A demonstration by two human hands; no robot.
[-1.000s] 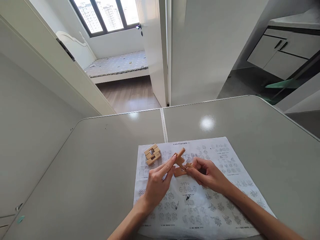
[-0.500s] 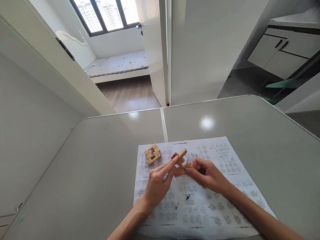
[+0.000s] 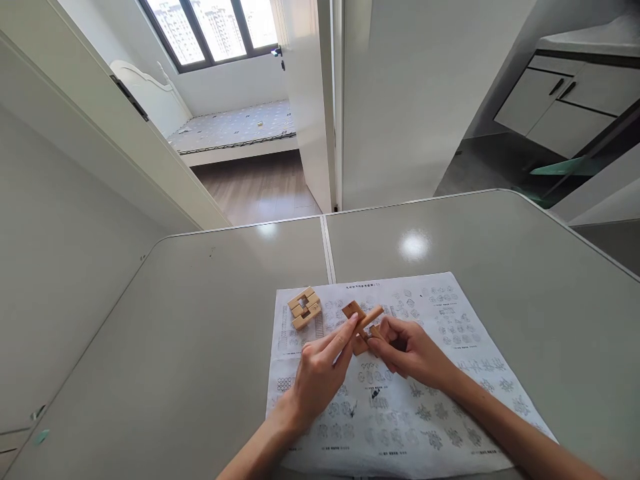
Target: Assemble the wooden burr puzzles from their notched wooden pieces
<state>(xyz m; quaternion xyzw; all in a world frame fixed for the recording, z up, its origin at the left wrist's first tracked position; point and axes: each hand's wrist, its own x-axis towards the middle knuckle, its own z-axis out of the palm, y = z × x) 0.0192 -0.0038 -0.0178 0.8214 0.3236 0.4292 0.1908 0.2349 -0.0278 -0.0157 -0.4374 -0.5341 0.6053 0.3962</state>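
A printed instruction sheet (image 3: 425, 413) lies on the grey table (image 3: 190, 347). Over its middle, both my hands hold a small cluster of crossed wooden puzzle bars (image 3: 363, 320). My left hand (image 3: 320, 373) pinches the bars from the left with its forefinger and thumb stretched along them. My right hand (image 3: 410, 353) grips them from the right with curled fingers. A second bundle of pale wooden bars (image 3: 305, 308) rests on the sheet's upper left corner, apart from both hands.
The table is two halves joined by a seam (image 3: 327, 250); its far edge faces a white wall and an open door (image 3: 305, 100). Beyond lie a wooden floor (image 3: 255, 187) and a bed (image 3: 235, 130). Cabinets (image 3: 565, 100) stand at the right.
The wooden bars have turned in my fingers: the upright bar now tilts toward the right. Both hands shifted slightly, staying on the bars.
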